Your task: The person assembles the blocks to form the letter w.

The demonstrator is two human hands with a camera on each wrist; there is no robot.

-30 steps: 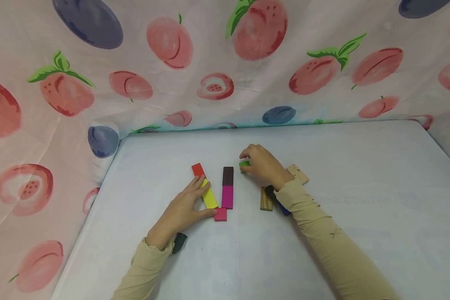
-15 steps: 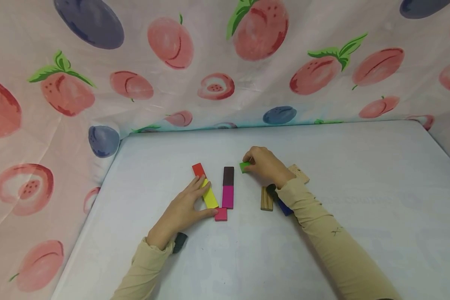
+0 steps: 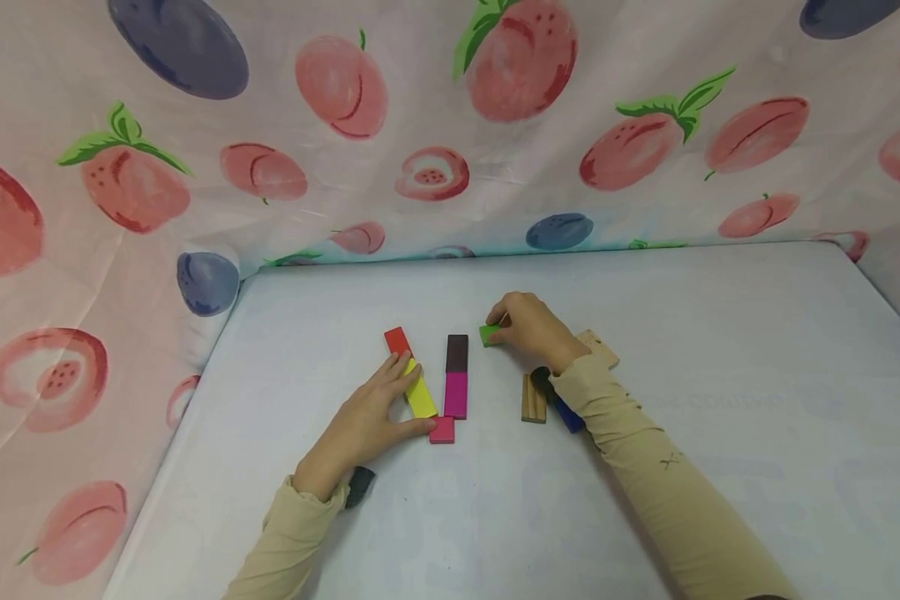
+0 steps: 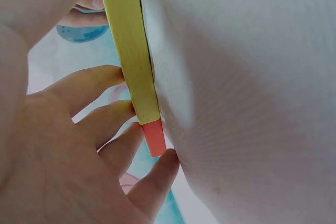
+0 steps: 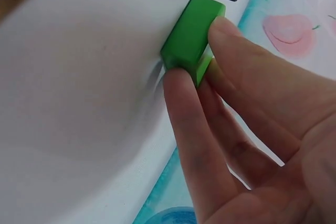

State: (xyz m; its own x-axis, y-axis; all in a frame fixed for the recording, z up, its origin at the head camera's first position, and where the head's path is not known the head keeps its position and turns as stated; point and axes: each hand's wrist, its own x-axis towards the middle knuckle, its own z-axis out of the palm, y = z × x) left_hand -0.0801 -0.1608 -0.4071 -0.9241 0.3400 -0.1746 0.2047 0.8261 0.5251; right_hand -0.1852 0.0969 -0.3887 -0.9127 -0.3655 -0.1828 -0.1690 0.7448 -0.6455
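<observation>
My left hand (image 3: 363,421) lies beside a slanting row of flat wooden blocks: a red block (image 3: 397,340), a yellow block (image 3: 422,400) and a pink block (image 3: 442,430). Its spread fingers touch the red and yellow blocks, and the thumb reaches the pink one. In the left wrist view, fingertips press along the side of the yellow block (image 4: 129,51). To the right, a dark brown block (image 3: 457,352) and a magenta block (image 3: 455,394) stand end to end. My right hand (image 3: 534,329) pinches a green block (image 5: 193,32) between thumb and fingers, right of the dark brown block.
Near the right wrist lie a striped wooden block (image 3: 533,400), a blue block (image 3: 568,415) partly under the sleeve, and a pale wooden block (image 3: 598,347). They rest on a white table (image 3: 435,525). A fruit-print cloth (image 3: 495,158) hangs behind and at the sides.
The right hand's fingers have closed onto the green block, and the hand has shifted slightly right. The left hand and the other blocks have stayed in place.
</observation>
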